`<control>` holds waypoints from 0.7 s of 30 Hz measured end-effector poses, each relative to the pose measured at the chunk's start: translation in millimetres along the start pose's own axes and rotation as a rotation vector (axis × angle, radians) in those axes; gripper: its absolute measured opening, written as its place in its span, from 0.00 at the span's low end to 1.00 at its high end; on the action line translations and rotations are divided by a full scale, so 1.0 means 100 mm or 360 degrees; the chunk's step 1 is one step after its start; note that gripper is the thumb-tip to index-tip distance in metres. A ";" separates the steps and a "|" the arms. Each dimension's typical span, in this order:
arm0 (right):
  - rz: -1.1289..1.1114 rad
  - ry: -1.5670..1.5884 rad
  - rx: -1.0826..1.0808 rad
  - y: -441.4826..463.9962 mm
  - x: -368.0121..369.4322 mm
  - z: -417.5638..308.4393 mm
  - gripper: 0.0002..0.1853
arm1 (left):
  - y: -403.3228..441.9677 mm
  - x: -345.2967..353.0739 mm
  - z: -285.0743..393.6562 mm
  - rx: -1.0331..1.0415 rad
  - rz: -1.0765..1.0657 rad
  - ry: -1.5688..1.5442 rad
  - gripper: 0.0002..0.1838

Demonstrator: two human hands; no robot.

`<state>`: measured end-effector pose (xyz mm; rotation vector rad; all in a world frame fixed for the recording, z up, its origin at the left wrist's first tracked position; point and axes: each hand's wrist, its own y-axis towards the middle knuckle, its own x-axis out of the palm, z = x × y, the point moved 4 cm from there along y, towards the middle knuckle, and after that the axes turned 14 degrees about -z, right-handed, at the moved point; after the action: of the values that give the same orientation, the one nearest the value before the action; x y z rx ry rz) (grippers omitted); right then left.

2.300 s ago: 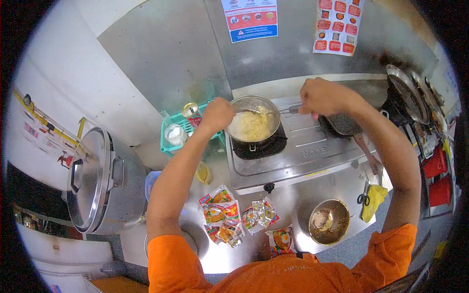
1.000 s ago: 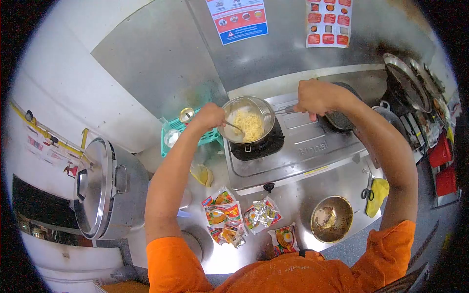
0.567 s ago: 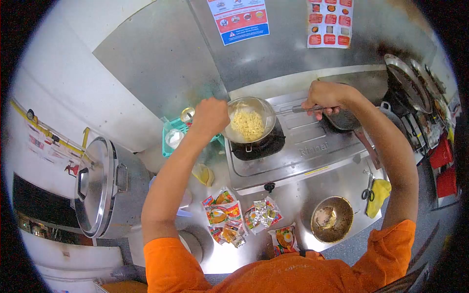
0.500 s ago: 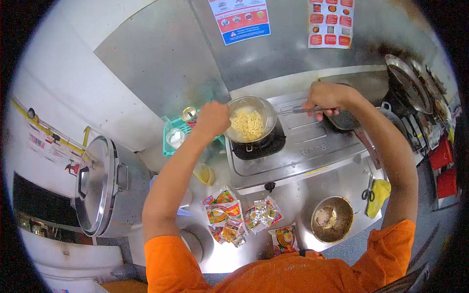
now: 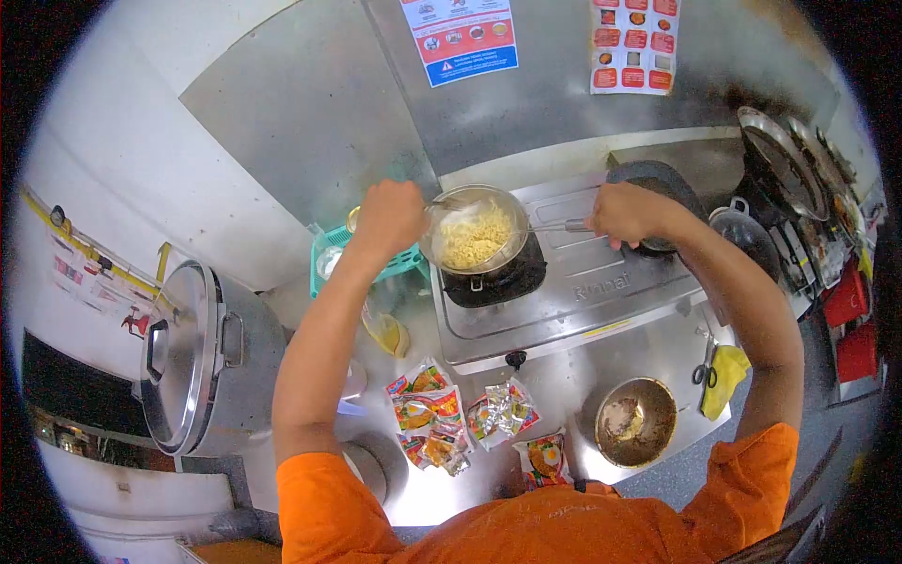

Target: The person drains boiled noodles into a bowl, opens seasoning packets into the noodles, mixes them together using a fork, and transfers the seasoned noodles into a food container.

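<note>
My right hand (image 5: 628, 214) is closed around the grey handle of a round strainer (image 5: 520, 242), which sits over a pot (image 5: 476, 282) on the stove. Pale yellow noodles (image 5: 476, 237) lie in the strainer. At the left rim, my left hand (image 5: 393, 218) is closed on a metal utensil (image 5: 451, 203) that reaches over the noodles; its tip is unclear. Behind my left forearm is a turquoise basket (image 5: 402, 263) with a can and a white item in it. Below it stands a clear bag of yellow liquid (image 5: 388, 334).
Noodle packets (image 5: 427, 409) and silver sachets (image 5: 507, 411) lie on the steel counter (image 5: 550, 376). A worn metal bowl (image 5: 667, 423), scissors (image 5: 705, 371) and a yellow cloth (image 5: 726, 381) are at right. A dark pan (image 5: 648, 179) rests behind my right hand; a large lidded pot (image 5: 249, 362) stands left.
My left hand has risen slightly and shifted left, exposing the metal utensil over the noodles. My right hand has moved a little lower, the strainer slightly left. The dark pan shows more.
</note>
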<state>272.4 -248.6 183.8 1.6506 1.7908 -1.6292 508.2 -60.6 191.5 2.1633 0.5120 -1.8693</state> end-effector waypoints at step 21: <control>0.0427 -0.0433 -0.0003 -0.08 0.19 -0.12 0.19 | 0.48 0.44 -0.27 0.0364 -0.0039 -0.0378 0.13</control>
<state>265.3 -226.8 178.1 1.5062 1.3768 -1.6357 557.8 -88.6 150.4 2.0317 0.2901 -2.2572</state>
